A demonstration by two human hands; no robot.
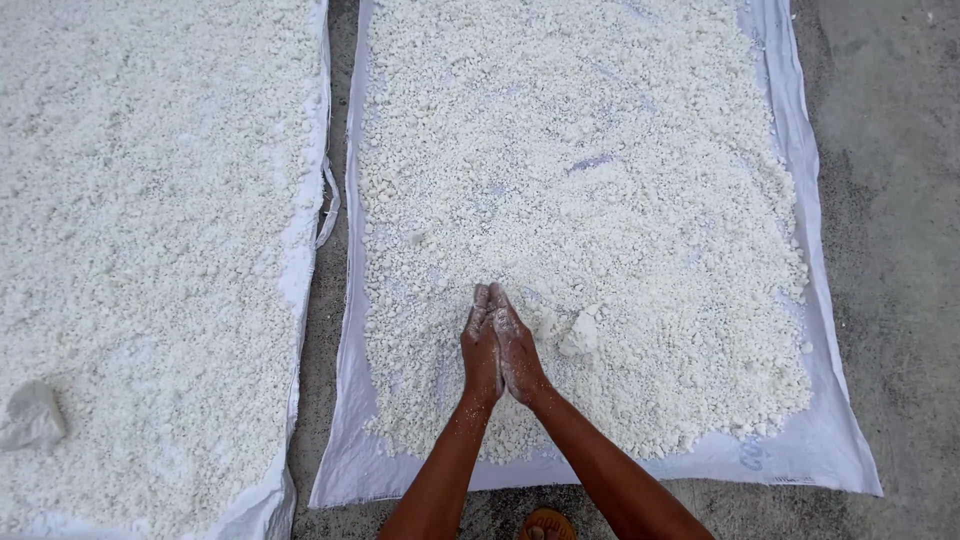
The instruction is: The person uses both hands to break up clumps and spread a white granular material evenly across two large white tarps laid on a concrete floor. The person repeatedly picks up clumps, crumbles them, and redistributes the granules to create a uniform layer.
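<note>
White crumbs (600, 200) | left hand (481, 350), right hand (517, 350) pressed palm-to-palm (dusted), fingers straight, gripping nothing visible | white sheet (800, 450)

My palms were pressed together, so anything between my left hand (481, 350) and right hand (517, 350) stayed hidden. The left sheet (300, 270) ran past the frame's edge. My sandal (546, 523) was cut off below.

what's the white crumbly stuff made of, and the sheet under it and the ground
White crumbly granules: seemingly a dry, chalky, starchy or floury material, matte, with lumps and powder that dusts the left hand and right hand; exact kind unclear.
White sheet: probably woven plastic sacking, thin, creased, faintly shiny at the edges.
Grey ground: looks like rough, matte concrete, stained and mottled.
</note>
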